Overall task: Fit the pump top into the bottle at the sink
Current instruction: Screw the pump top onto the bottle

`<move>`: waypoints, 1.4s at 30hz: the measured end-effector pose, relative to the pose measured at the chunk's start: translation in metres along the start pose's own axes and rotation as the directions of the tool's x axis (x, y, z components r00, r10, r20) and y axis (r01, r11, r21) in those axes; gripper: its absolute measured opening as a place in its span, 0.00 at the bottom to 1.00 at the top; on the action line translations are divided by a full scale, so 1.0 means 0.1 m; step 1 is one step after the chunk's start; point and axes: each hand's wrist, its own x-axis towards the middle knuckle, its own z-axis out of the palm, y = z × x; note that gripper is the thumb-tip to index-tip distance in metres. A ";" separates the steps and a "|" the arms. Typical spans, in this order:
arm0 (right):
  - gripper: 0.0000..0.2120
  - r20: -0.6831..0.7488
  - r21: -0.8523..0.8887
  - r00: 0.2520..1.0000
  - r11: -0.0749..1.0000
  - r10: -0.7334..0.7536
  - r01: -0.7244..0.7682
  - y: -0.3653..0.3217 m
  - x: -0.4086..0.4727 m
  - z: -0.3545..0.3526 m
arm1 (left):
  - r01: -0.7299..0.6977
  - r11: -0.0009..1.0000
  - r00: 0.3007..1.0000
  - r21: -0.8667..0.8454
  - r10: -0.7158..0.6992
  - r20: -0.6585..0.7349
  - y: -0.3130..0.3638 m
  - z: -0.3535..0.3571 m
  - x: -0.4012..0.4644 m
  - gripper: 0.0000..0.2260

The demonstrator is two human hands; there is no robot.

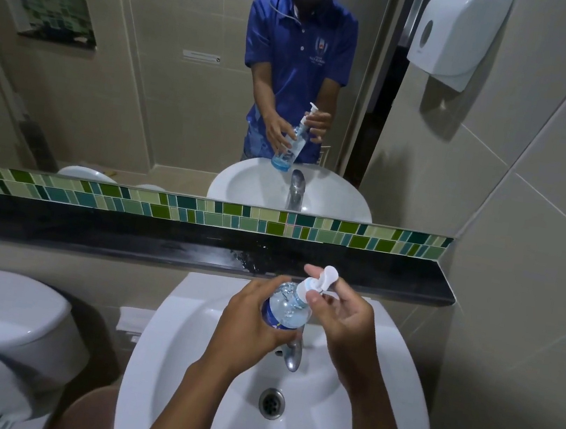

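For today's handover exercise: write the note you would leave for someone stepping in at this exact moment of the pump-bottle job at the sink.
Left hand: closed round the bottle, held tilted above the sink basin, over the tap.
Right hand: fingers at the pump top, thumb against its white collar.
Done: the pump top sits at the bottle's neck.
Left: I cannot tell whether the collar is screwed tight; check it, finish turning if loose, then set the bottle down.

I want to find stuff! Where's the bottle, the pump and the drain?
bottle (pixel 283 310): head view, on its clear belly.
pump (pixel 328 275): head view, on its white nozzle head.
drain (pixel 271 403): head view, on its metal grate.
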 end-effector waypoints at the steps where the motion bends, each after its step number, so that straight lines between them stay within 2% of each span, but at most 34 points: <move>1: 0.13 -0.035 -0.049 0.999 0.998 -0.030 0.028 0.01 0.01 -0.01 | 0.004 1.000 1.000 0.008 -0.004 0.001 -0.01 0.00 0.00 0.36; 6: 0.14 -0.030 -0.256 0.997 0.965 -0.075 0.065 -0.03 0.03 -0.07 | 0.006 0.999 1.000 0.031 -0.006 0.015 -0.02 -0.02 -0.02 0.36; 9: 0.18 0.149 -0.104 0.989 0.995 0.012 0.004 -0.08 0.01 -0.10 | -0.001 1.000 0.998 0.005 0.000 0.058 -0.05 -0.06 -0.02 0.35; 11: 0.20 0.253 -0.066 0.967 0.998 0.037 -0.021 -0.10 0.00 -0.13 | 0.007 1.000 0.994 -0.009 -0.006 0.109 -0.08 -0.09 -0.03 0.35; 13: 0.20 0.202 -0.094 0.979 0.996 0.009 0.010 -0.09 0.01 -0.12 | 0.018 1.000 0.991 -0.015 -0.015 0.135 -0.09 -0.10 -0.04 0.36; 16: 0.15 -0.003 -0.130 1.000 0.991 -0.021 0.021 -0.04 0.00 -0.04 | 0.019 0.999 0.991 -0.032 -0.014 0.130 -0.05 -0.07 -0.05 0.33; 18: 0.14 -0.007 -0.102 1.000 0.995 -0.016 0.016 -0.01 -0.02 0.01 | 0.018 0.998 0.991 -0.058 -0.011 0.131 0.02 -0.07 -0.04 0.32; 22: 0.18 0.202 0.022 0.979 0.999 0.018 -0.023 -0.02 -0.03 0.00 | -0.012 0.998 0.988 -0.055 0.020 0.156 0.05 -0.10 -0.02 0.33; 27: 0.19 0.435 0.014 0.898 0.997 0.066 -0.080 -0.09 -0.01 -0.10 | -0.003 0.995 0.985 -0.103 0.021 0.172 -0.01 -0.14 -0.06 0.33; 29: 0.16 0.402 0.000 0.912 0.996 0.077 -0.084 -0.13 -0.02 -0.11 | -0.003 0.996 0.984 -0.091 0.019 0.180 -0.03 -0.16 -0.07 0.33; 30: 0.16 0.321 0.003 0.945 0.997 0.068 -0.072 -0.13 -0.04 -0.06 | 0.001 0.997 0.986 -0.084 0.014 0.169 -0.03 -0.16 -0.07 0.34; 32: 0.13 0.054 -0.074 0.998 0.997 -0.013 0.017 -0.07 -0.05 0.04 | 0.009 0.998 0.992 -0.055 -0.002 0.127 -0.03 -0.12 -0.07 0.34; 33: 0.13 -0.061 -0.149 0.997 0.988 -0.054 0.044 -0.03 -0.06 0.09 | 0.013 0.999 0.994 -0.041 -0.009 0.112 -0.02 -0.10 -0.07 0.34; 34: 0.14 -0.108 -0.177 0.992 0.983 -0.061 0.042 -0.02 -0.05 0.12 | 0.017 0.999 0.994 -0.038 -0.012 0.108 -0.01 -0.09 -0.08 0.34; 35: 0.15 -0.081 -0.138 0.996 0.990 -0.032 0.021 -0.01 -0.04 0.13 | 0.017 0.999 0.994 -0.048 -0.012 0.111 0.00 -0.09 -0.08 0.33; 37: 0.20 0.132 0.024 0.990 0.998 0.047 -0.051 -0.03 -0.03 0.08 | 0.009 0.997 0.992 -0.074 0.000 0.128 0.00 -0.11 -0.06 0.32; 39: 0.20 0.243 0.079 0.969 0.995 0.035 -0.056 -0.06 -0.05 0.02 | 0.000 0.997 0.990 -0.080 0.012 0.139 0.00 -0.15 -0.05 0.33; 40: 0.17 0.228 0.082 0.974 0.996 0.012 -0.032 -0.06 -0.06 0.02 | -0.002 0.997 0.990 -0.079 0.013 0.138 0.01 -0.16 -0.05 0.33; 42: 0.13 0.068 0.030 0.997 0.999 -0.028 0.026 -0.05 -0.08 0.07 | 0.007 0.997 0.992 -0.072 0.002 0.125 0.02 -0.14 -0.05 0.34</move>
